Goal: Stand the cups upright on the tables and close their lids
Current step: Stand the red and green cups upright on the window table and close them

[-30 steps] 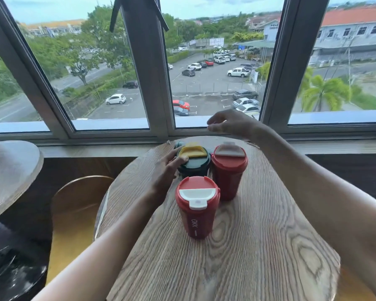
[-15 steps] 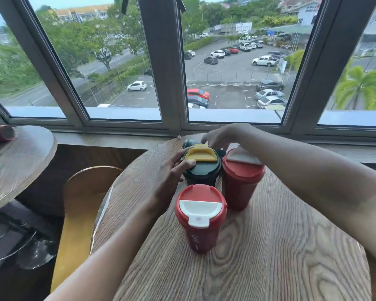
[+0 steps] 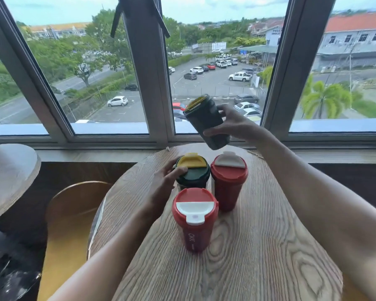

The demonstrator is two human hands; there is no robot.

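Note:
Three cups stand upright on the round wooden table [image 3: 258, 257]: a dark green cup with a yellow lid flap [image 3: 192, 170], a red cup with a white flap [image 3: 228, 179] to its right, and a nearer red cup with a white flap [image 3: 194, 218]. My left hand [image 3: 163, 187] rests against the left side of the green cup's lid. My right hand [image 3: 234, 124] holds a second dark green cup [image 3: 206, 121] in the air above the table's far edge, tilted with its yellow-rimmed top pointing up and left.
A window frame [image 3: 143, 83] and sill run just beyond the table. A second wooden table [image 3: 7, 177] is at the left edge, a curved wooden chair back [image 3: 74, 203] sits between the tables, and a dark stool [image 3: 7, 274] is at lower left.
My right hand has lifted a second dark green cup from behind the standing cups up into the air. My left hand stays against the green cup on the table.

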